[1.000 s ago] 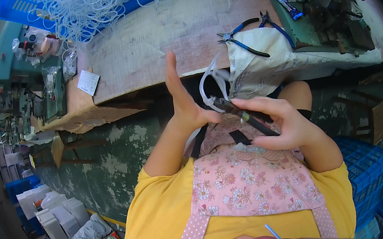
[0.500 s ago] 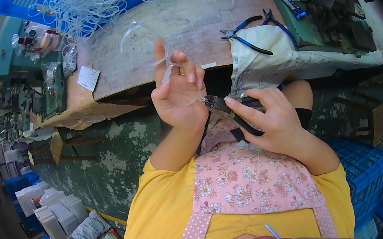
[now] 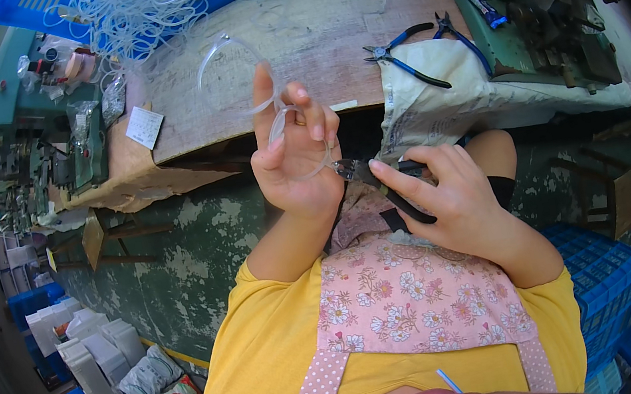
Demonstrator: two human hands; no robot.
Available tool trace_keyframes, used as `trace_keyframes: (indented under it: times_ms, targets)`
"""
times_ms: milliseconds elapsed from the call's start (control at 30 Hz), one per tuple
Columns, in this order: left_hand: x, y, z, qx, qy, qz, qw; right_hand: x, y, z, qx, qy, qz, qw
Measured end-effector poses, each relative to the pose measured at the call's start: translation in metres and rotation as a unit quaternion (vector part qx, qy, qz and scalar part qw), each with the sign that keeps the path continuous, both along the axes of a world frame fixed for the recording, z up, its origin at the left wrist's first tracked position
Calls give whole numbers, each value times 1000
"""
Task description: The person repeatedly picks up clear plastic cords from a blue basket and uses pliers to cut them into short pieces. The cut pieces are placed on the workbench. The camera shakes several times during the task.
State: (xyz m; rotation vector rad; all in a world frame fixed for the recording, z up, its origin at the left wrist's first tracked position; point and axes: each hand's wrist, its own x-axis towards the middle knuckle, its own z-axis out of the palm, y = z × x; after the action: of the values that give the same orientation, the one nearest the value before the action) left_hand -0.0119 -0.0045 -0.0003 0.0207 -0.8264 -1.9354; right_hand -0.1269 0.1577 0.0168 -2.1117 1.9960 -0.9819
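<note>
My left hand (image 3: 295,155), palm up with the fingers curled, grips a translucent plastic loop piece (image 3: 227,40). One ring of it arcs above the fingertips, and a smaller loop passes among the fingers and across the palm. In my right hand (image 3: 444,191) is a pair of cutting pliers (image 3: 405,202) with dark handles. The pliers' jaws meet the edge of the loop beside my left palm; whether they are fully closed on it is too small to tell.
A blue crate (image 3: 223,2) heaped with translucent loops stands at the table's far edge. Two blue-handled pliers (image 3: 418,74) lie on a white cloth (image 3: 433,112) to the right. Green machines (image 3: 550,27) flank the table (image 3: 310,44). Blue crates (image 3: 596,270) stack at the lower right.
Both hands stay almost in place. The upper ring has swung slightly in my left hand, and the pliers' jaws keep their place at the loop.
</note>
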Motion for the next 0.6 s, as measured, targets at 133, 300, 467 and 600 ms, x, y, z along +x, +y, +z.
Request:
trace_keyframes:
  times_ms: [133,300,467,600]
  targets:
    - [1,0,2,12,3,-14,1000,0,1,0,13,3,6,1000]
    - [2,-3,9,53,-3,-76,996,-2,-3,-9,-33,57,-1,998]
    - [-1,-11,18,145,-53,-224,962,-20,-4,-12,-66,129,23,989]
    - [-6,-12,16,183,-66,-247,949,-26,-8,-11,-61,-48,-26,997]
